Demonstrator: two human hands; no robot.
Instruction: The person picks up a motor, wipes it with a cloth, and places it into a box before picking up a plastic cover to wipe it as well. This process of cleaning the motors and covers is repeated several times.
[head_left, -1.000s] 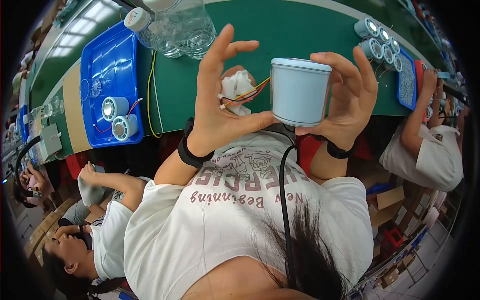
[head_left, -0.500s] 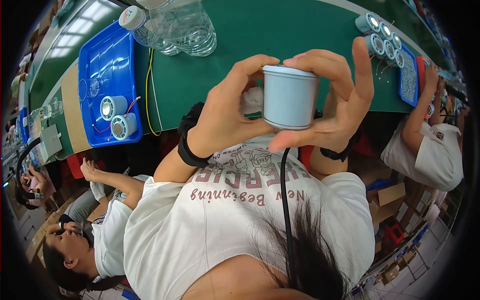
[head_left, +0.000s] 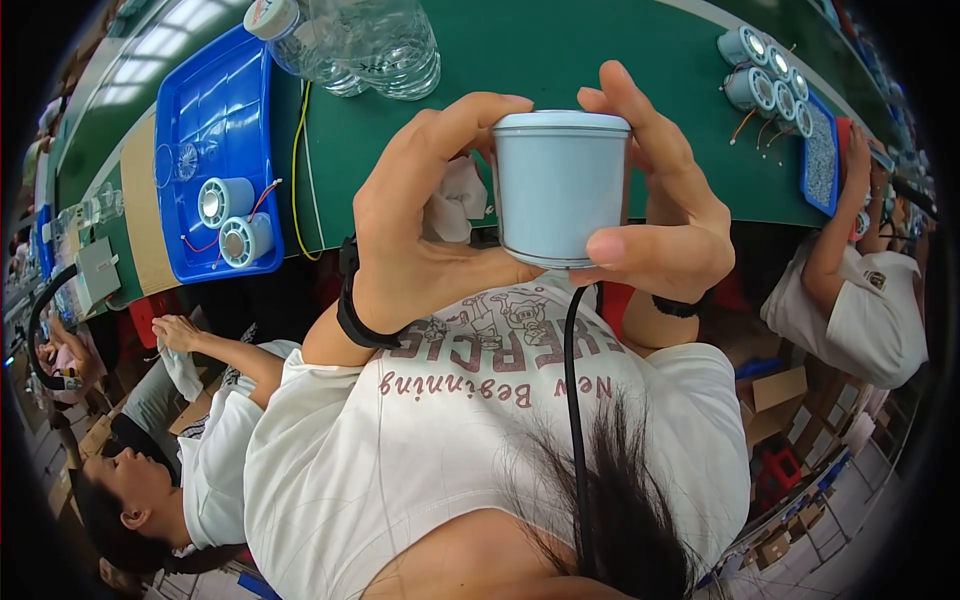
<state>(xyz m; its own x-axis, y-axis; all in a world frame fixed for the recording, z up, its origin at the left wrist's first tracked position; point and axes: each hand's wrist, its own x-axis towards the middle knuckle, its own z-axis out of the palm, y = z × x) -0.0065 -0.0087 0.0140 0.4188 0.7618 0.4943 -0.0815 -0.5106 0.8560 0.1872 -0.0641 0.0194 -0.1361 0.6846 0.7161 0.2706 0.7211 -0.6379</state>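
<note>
A pale blue cylindrical housing with a wider rim at its top is held up close in front of my chest, above the table's near edge. My left hand grips it from the left, fingers at the upper rim and thumb along the bottom. On the other side my right hand presses its thumb low on the front wall, with its fingers behind and near the rim. A crumpled white tissue or cloth shows behind my left hand; I cannot tell what it rests on.
At the left a blue tray holds two small motor-like round parts with red wires. Clear plastic bottles stand beside it on the green table. Several similar parts and a blue tray of pellets lie right. Co-workers sit both sides.
The housing has come nearer and slightly left. My right fingers have curled in, and the right thumb has moved up from below onto the housing's front wall.
</note>
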